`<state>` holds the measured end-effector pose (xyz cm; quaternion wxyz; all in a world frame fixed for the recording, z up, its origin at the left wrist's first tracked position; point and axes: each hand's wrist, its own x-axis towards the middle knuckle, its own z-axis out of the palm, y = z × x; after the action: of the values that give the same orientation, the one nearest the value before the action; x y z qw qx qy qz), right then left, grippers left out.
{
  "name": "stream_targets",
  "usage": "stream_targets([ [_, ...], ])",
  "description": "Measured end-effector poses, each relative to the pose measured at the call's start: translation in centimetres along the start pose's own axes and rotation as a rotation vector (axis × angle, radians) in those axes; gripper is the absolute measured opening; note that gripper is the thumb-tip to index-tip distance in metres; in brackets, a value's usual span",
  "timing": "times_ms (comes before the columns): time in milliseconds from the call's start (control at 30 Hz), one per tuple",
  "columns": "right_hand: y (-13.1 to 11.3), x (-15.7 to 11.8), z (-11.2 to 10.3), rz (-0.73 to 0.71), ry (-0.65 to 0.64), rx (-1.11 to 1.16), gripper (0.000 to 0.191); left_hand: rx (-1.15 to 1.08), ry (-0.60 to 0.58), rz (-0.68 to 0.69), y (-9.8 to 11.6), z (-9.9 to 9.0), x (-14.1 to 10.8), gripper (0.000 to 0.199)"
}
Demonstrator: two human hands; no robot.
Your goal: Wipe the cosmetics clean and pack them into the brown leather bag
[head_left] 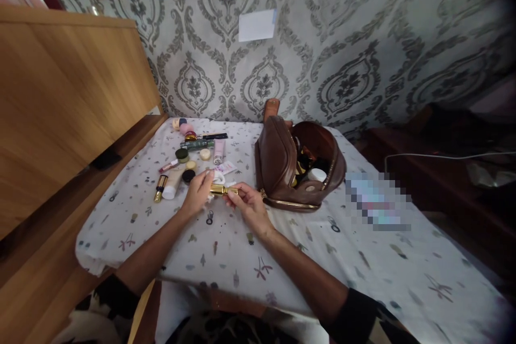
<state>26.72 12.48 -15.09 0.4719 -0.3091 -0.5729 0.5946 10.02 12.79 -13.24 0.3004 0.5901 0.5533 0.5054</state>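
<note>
A shiny gold cosmetic tube (220, 190) lies level between my two hands, above the cloth. My left hand (197, 192) is closed on its left end, and my right hand (250, 204) pinches its right end with thumb and fingers. Just beyond my left hand lie a white ring-shaped item (219, 176), partly hidden, and a pink-and-white packet (226, 167). A round black lid (188, 176), a cream tube with a white cap (172, 184) and a dark-and-gold tube (160, 188) rest to the left. Right of my hands stands a brown bag (278, 166), unzipped.
Inside the bag are a white jar (317, 174) and dark items. Several cosmetics, including a pink tube (219, 151), a dark green jar (181, 155) and a black pencil-like tube (213, 136), lie behind my left hand. A wooden cabinet (72, 102) borders the table's left.
</note>
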Motion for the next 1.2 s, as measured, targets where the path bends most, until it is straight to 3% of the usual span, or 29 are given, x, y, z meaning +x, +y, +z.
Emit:
stream_targets([
  [133, -0.2, -0.4, -0.1, -0.128, 0.000, -0.201, 0.031, -0.240, -0.003, -0.268, -0.5, 0.7, 0.1, 0.053],
  [267, -0.4, -1.0, -0.2, -0.366, 0.021, -0.550, 0.023, -0.323, 0.022, -0.362, -0.4, 1.1, 0.0, 0.057],
  [400, -0.4, -1.2, -0.1, -0.483, 0.027, -0.652, 0.024, -0.362, 0.077, -0.420, -0.2, 1.2, 0.0, 0.059],
  [500, -0.5, -1.2, -0.2, -0.394, 0.073, -0.620, 0.026, -0.349, 0.075, -0.379, 0.0, 1.3, -0.2, 0.060],
  [633, -0.9, -1.2, -0.4, -0.198, 0.085, -0.523, 0.029, -0.224, 0.061, -0.182, 0.1, 1.1, -0.5, 0.051],
  [767, -0.8, -0.9, -0.2, -0.119, 0.078, -0.349, 0.032, -0.147, 0.077, -0.052, 0.0, 0.7, -0.7, 0.044],
  [933, 0.0, -0.2, 0.5, -0.044, 0.058, -0.014, 0.038, -0.238, 0.091, -0.170, 0.3, 1.5, -1.0, 0.051],
  [1067, 0.3, 0.1, 0.7, -0.019, 0.029, 0.103, 0.037, -0.322, 0.041, -0.312, 0.4, 2.5, -1.3, 0.052],
  [1133, 0.3, 0.1, 0.7, -0.015, 0.047, 0.106, 0.031, -0.300, -0.023, -0.304, 0.3, 2.6, -1.3, 0.048],
  [1200, 0.3, 0.1, 0.6, -0.006, 0.085, 0.119, 0.031, -0.215, -0.052, -0.200, 0.2, 2.4, -1.2, 0.041],
])
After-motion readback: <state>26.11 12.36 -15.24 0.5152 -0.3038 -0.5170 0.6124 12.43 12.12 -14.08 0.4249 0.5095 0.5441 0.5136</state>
